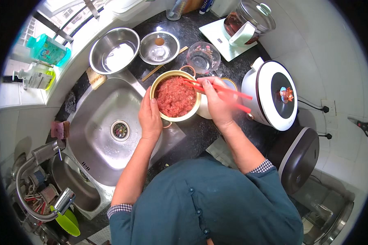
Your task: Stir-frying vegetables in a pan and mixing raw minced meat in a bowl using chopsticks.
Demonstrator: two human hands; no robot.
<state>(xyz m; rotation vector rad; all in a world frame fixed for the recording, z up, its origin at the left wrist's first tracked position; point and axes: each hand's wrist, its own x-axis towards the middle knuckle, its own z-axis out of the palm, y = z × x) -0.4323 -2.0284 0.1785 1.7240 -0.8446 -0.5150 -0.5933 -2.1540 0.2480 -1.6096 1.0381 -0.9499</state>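
Raw minced meat (175, 96) fills much of a small yellow pot (190, 118) with two loop handles. My left hand (149, 116) holds the pot's left side, thumb on the rim. In my right hand (216, 101) is a pair of red chopsticks (230, 88), their tips in the meat near the pot's upper right. The chopsticks' back ends look blurred. Partly hidden behind my right hand lies a pale round item with a yellowish rim (230, 82). Just above the pot stands a clear glass bowl (204, 58).
The steel sink (95, 134) lies left, its faucet (23, 183) at lower left. Behind stand a large steel basin (93, 58) and a smaller steel bowl (144, 56) holding an egg (159, 41). Wooden chopsticks (159, 69) lie nearby. A white cooker (263, 92) and a kitchen scale (213, 33) bearing a glass kettle (233, 23) stand right.
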